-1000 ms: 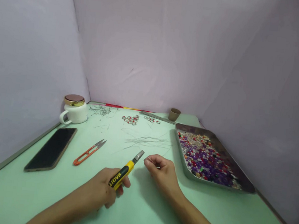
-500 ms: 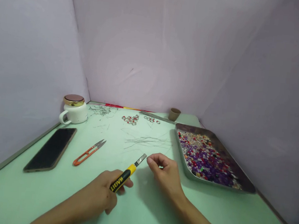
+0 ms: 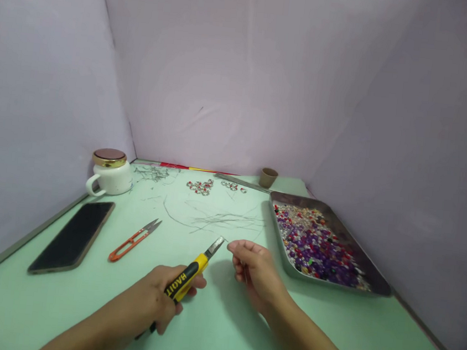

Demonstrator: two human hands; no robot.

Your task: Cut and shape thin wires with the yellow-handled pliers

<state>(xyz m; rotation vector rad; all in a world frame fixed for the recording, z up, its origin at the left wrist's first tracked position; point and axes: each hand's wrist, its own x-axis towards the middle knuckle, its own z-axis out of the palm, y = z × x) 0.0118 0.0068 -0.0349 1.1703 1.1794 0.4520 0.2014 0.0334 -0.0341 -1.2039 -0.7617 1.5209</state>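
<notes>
My left hand (image 3: 162, 295) is wrapped around a yellow and black utility knife (image 3: 183, 281), whose blade tip points up and to the right. Just right of that tip, my right hand (image 3: 257, 269) is closed in a pinch on a thin wire (image 3: 227, 242); only a short bit of it shows. Beyond both hands, several loose thin wires (image 3: 229, 218) lie on the table, one of them curving off to the left. Orange thread snips (image 3: 132, 242) rest to the left of the knife with their blades apart.
At right stands a metal tray (image 3: 360, 244) of mixed beads. A phone (image 3: 72, 236) and a lidded white mug (image 3: 112, 176) are at left. Toward the back are wire scraps (image 3: 152, 173), small beaded rings (image 3: 201, 186), a bundle of straight wires (image 3: 243, 183) and a brown cup (image 3: 268, 177).
The fingers of my right hand have curled and turned, and a wire end now shows by the blade. My left hand has tilted slightly with the knife. The view has shifted a little.
</notes>
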